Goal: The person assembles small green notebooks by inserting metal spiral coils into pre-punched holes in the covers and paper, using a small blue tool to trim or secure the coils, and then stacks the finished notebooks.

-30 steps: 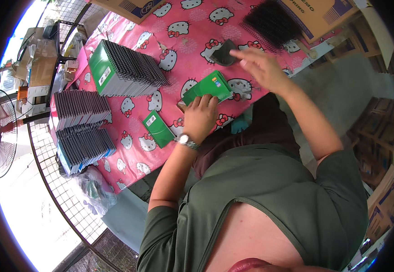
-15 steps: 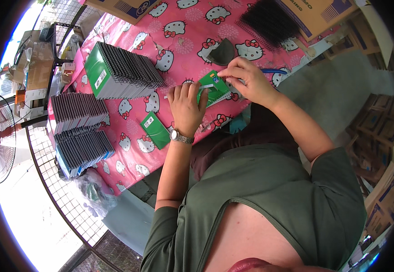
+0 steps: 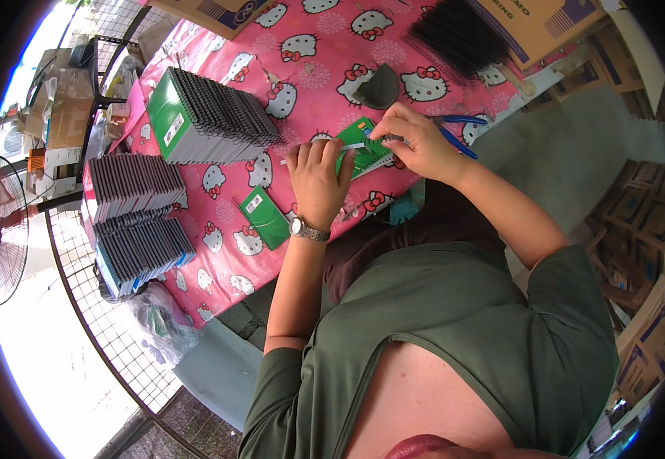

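Note:
A small green notebook (image 3: 362, 160) lies on the table between my hands, its holed page edge facing me. My left hand (image 3: 318, 177), wearing a metal watch, holds its left side, with the thumb on the cover and the fingers beside a thin white strip (image 3: 353, 146). Above the cover, my right hand (image 3: 418, 143) pinches what looks like a black spiral coil (image 3: 393, 138); the fingers partly hide it. Blue-handled pliers (image 3: 462, 120) lie just beyond my right hand. Another green notebook (image 3: 261, 217), spiral-bound, rests left of my left wrist.
Tall stacked green spiral notebooks (image 3: 208, 118) stand at the left, with red-edged (image 3: 133, 187) and blue-edged stacks (image 3: 144, 254) nearer. A dark grey curved piece (image 3: 378, 87) lies beyond my hands. Loose black coils (image 3: 457, 37) lie at the back right by a carton (image 3: 539, 29).
My right hand has shifted slightly, and a dark coil now shows in its fingers over the cover. More of the pliers' blue handles is visible. My left hand has stayed nearly in place.

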Available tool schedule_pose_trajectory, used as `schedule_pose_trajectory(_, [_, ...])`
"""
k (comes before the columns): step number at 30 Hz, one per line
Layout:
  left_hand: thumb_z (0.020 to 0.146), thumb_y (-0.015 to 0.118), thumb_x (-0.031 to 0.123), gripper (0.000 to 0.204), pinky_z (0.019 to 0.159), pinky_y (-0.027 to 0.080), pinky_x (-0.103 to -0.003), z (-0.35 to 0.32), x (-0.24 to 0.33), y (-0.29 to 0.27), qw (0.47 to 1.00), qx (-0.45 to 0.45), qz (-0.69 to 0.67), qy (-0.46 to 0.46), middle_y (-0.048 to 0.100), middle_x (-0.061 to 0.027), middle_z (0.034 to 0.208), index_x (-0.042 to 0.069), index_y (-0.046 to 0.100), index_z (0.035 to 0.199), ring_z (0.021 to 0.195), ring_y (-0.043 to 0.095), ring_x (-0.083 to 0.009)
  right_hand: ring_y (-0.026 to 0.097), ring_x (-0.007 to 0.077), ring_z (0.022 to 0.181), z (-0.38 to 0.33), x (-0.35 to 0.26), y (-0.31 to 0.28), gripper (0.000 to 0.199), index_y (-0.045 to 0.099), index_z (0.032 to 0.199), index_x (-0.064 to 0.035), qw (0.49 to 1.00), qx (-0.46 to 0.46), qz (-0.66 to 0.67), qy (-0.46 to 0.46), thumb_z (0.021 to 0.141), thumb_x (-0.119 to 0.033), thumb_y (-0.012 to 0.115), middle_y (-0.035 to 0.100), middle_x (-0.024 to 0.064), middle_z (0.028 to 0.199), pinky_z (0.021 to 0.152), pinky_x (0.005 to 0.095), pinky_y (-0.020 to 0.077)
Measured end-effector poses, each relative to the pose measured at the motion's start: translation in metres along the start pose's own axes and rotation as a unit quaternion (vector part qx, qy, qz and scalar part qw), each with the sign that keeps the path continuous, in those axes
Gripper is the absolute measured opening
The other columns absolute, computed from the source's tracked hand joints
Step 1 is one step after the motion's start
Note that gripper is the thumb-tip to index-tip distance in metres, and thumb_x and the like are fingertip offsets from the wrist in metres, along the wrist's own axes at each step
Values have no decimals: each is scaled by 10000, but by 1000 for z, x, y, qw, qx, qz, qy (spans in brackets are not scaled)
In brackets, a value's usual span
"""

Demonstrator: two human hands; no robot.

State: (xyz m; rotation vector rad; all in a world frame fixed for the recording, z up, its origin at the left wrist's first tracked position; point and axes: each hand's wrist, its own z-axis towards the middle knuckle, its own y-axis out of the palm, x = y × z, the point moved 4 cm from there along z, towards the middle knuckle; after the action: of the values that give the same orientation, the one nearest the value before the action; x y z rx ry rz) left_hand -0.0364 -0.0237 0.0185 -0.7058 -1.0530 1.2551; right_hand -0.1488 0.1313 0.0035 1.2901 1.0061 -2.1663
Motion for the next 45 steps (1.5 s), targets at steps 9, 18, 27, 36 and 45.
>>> schedule_pose_trajectory(9, [869,692,228,210,908,408,-455,2,4,0,1000,2,-7,8,628,-77,923,88,622,1009,906,582,-278,603,205,910,2,1,-5,245,661,1052,-81,998,-21,-31,-54,854,60,633,550,51,936,784,334,500])
schedule_pose_trajectory(18, [855,673,179,324,1019,369,-470,3,25,4,999,-10,-3,37,631,-85,1047,85,572,1148,1034,584,-280,645,279,805,0,-21,-13,304,603,1207,-76,994,-25,-106,3,906,-72,648,667,114,924,737,382,516])
schedule_pose_trajectory(27, [870,668,182,259,1048,354,-478,-4,23,4,999,-29,0,24,638,-75,1031,93,587,1099,1014,587,-270,671,333,819,25,-5,-7,321,536,1267,-82,961,-182,27,208,964,-174,591,679,132,968,702,407,515])
schedule_pose_trajectory(36, [861,700,221,290,1109,248,-556,-11,12,-3,996,-5,82,-37,603,-83,1135,118,605,1114,1195,496,-337,597,378,1159,72,67,-16,400,670,1141,-82,975,-80,-199,-58,795,-269,741,655,155,1196,1034,432,455])
schedule_pose_trajectory(45, [727,804,278,371,907,365,-463,-13,8,7,998,-15,-62,-28,568,-62,1052,149,643,1035,1022,512,-286,578,207,1137,41,18,-19,390,737,1131,-75,929,-303,175,119,789,-259,768,605,79,1240,1016,348,429])
